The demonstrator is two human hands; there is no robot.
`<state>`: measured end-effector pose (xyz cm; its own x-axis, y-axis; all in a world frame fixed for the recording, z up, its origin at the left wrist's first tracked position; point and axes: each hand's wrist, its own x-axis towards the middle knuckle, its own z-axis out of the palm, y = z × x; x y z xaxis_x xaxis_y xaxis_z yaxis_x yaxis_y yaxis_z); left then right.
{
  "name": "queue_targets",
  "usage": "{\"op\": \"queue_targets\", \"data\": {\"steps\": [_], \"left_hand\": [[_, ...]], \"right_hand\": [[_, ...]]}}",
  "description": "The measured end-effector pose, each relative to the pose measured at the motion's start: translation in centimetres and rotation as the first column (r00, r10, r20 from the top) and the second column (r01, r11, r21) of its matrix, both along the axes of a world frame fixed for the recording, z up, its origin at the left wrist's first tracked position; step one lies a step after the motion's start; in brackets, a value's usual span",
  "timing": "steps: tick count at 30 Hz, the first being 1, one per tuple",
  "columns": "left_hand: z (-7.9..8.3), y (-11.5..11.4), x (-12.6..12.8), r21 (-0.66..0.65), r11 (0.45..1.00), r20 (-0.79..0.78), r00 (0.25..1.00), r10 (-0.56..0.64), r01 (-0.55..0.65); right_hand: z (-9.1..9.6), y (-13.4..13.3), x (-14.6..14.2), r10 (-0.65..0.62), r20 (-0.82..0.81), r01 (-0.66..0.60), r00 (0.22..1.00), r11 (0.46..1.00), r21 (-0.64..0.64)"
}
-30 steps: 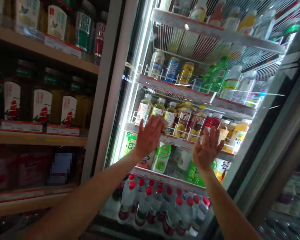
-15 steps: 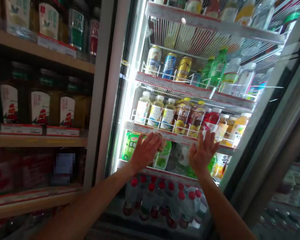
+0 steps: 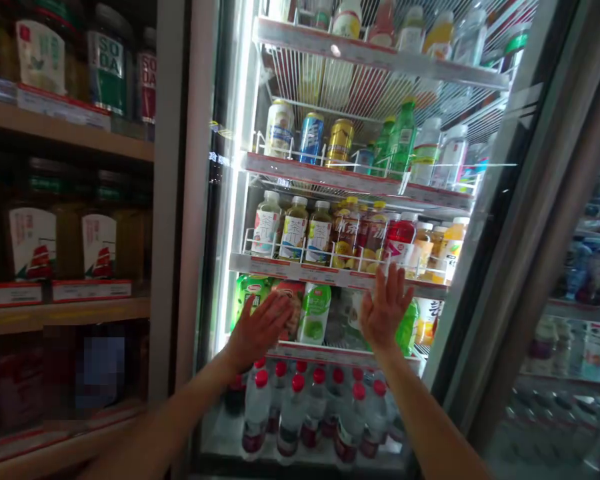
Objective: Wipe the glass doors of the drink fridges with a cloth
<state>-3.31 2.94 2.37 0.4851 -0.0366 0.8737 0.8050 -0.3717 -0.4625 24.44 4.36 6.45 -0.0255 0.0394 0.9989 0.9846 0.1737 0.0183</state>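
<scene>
I face an open drinks fridge with lit wire shelves. My left hand (image 3: pixel 260 328) is stretched out flat with fingers apart, in front of a pink-labelled bottle (image 3: pixel 293 307) on the second shelf from the bottom. My right hand (image 3: pixel 384 308) is raised with fingers spread, just under the red price rail (image 3: pixel 330 273), in front of green bottles (image 3: pixel 405 327). Neither hand holds anything. A light green bottle (image 3: pixel 316 312) stands between the two hands.
Water bottles with red caps (image 3: pixel 305 407) fill the bottom shelf. Tea bottles (image 3: pixel 293 230) and cans (image 3: pixel 311 137) sit on upper shelves. The fridge door (image 3: pixel 525 220) hangs open at right. Wooden shelves with jars (image 3: pixel 55 233) stand at left.
Both hands have dropped from the tea-bottle shelf to the shelf below. The view has shifted right and slightly back.
</scene>
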Motion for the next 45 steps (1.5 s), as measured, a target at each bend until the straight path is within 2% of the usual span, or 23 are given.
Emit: {"op": "queue_targets", "data": {"steps": [1, 3, 5, 7, 9, 11, 13, 15, 18, 20, 23, 25, 26, 27, 30, 32, 33, 37, 39, 41, 43, 45], "left_hand": [[0.1, 0.1, -0.6, 0.000, 1.000, 0.033, 0.999, 0.018, -0.018], [1.0, 0.4, -2.4, 0.023, 0.997, 0.215, 0.975, 0.063, -0.069], [2.0, 0.5, -3.6, 0.044, 0.993, 0.415, 0.906, 0.083, -0.111], [2.2, 0.5, -3.5, 0.050, 0.992, 0.507, 0.859, 0.077, -0.118], [1.3, 0.1, -2.2, 0.040, 0.995, 0.436, 0.898, 0.064, -0.091], [0.1, -0.3, -0.7, 0.017, 0.999, 0.226, 0.974, 0.031, -0.036], [-0.4, -0.5, 0.0, -0.014, 1.000, 0.035, 0.999, -0.002, 0.002], [0.2, -0.4, -0.1, -0.014, 1.000, 0.045, 0.999, 0.011, -0.010], [2.0, 0.0, -0.4, 0.022, 0.996, 0.286, 0.955, 0.071, -0.081], [2.4, 0.1, 0.4, 0.031, 0.997, 0.311, 0.948, 0.064, -0.077], [1.5, 0.1, 2.9, 0.025, 1.000, 0.049, 0.999, -0.007, 0.006], [1.0, 0.0, 4.0, 0.016, 0.999, -0.124, 0.991, -0.043, 0.046], [1.1, 0.1, 4.3, 0.016, 0.999, -0.155, 0.987, -0.047, 0.050], [1.5, 0.2, 4.3, 0.015, 0.999, -0.138, 0.990, -0.041, 0.044], [3.2, 0.5, 4.0, 0.017, 1.000, 0.117, 0.993, 0.007, -0.009], [3.6, 0.5, 4.2, 0.018, 1.000, 0.225, 0.974, 0.019, -0.024], [3.4, 0.5, 4.6, 0.022, 1.000, 0.201, 0.979, 0.006, -0.011], [2.2, 0.2, 5.8, 0.027, 0.998, -0.098, 0.993, -0.059, 0.062], [3.0, 0.3, 5.8, 0.040, 0.998, -0.075, 0.997, -0.036, 0.039], [4.1, 0.5, 5.6, 0.039, 0.999, 0.073, 0.997, 0.013, -0.016], [4.5, 0.5, 5.7, 0.023, 0.998, 0.162, 0.986, 0.049, -0.053], [3.5, 0.4, 6.1, 0.026, 0.999, 0.057, 0.998, 0.041, -0.042]], "right_hand": [[-0.1, -0.1, 0.1, 0.003, 0.006, -0.003, 1.000, 1.000, -0.008], [-0.3, -0.1, 0.1, 0.005, 0.012, -0.005, 1.000, 1.000, -0.016], [-0.4, -0.2, 0.1, 0.005, 0.004, -0.005, 1.000, 1.000, -0.008], [-0.5, -0.1, 0.0, 0.003, -0.003, -0.003, 1.000, 1.000, 0.001], [-0.5, 0.0, 0.0, 0.010, 0.003, -0.010, 1.000, 1.000, 0.014], [-0.6, 0.0, 0.1, 0.020, 0.014, -0.021, 1.000, 0.999, 0.029], [-0.6, 0.1, 0.2, 0.027, 0.018, -0.028, 0.999, 0.999, 0.035], [-0.7, 0.1, 0.3, 0.029, 0.019, -0.030, 0.999, 0.999, 0.027], [-0.7, 0.1, 0.3, 0.027, 0.012, -0.028, 1.000, 0.999, 0.017], [-0.7, 0.1, 0.3, 0.030, 0.010, -0.030, 1.000, 0.999, 0.023], [-0.8, 0.1, 0.3, 0.033, 0.012, -0.033, 0.999, 0.999, 0.023], [-0.8, 0.1, 0.4, 0.030, 0.010, -0.030, 1.000, 1.000, 0.009], [-0.8, 0.1, 0.4, 0.029, 0.009, -0.029, 1.000, 1.000, 0.002], [-0.8, 0.1, 0.5, 0.031, 0.009, -0.031, 0.999, 1.000, -0.002], [-0.8, 0.1, 0.5, 0.034, 0.010, -0.034, 0.999, 0.999, -0.004], [-0.8, 0.0, 0.4, 0.028, 0.008, -0.028, 1.000, 1.000, 0.002], [-0.8, 0.0, 0.4, 0.026, 0.009, -0.026, 1.000, 1.000, 0.007], [-0.7, 0.0, 0.4, 0.026, 0.016, -0.026, 1.000, 0.999, 0.020], [-0.8, 0.1, 0.4, 0.031, 0.017, -0.031, 0.999, 0.999, 0.015], [-0.8, 0.1, 0.5, 0.036, 0.013, -0.036, 0.999, 0.999, 0.008], [-0.9, 0.2, 0.5, 0.038, 0.005, -0.038, 0.999, 0.999, -0.002], [-0.9, 0.2, 0.5, 0.040, -0.004, -0.040, 0.999, 0.999, -0.005]]}}
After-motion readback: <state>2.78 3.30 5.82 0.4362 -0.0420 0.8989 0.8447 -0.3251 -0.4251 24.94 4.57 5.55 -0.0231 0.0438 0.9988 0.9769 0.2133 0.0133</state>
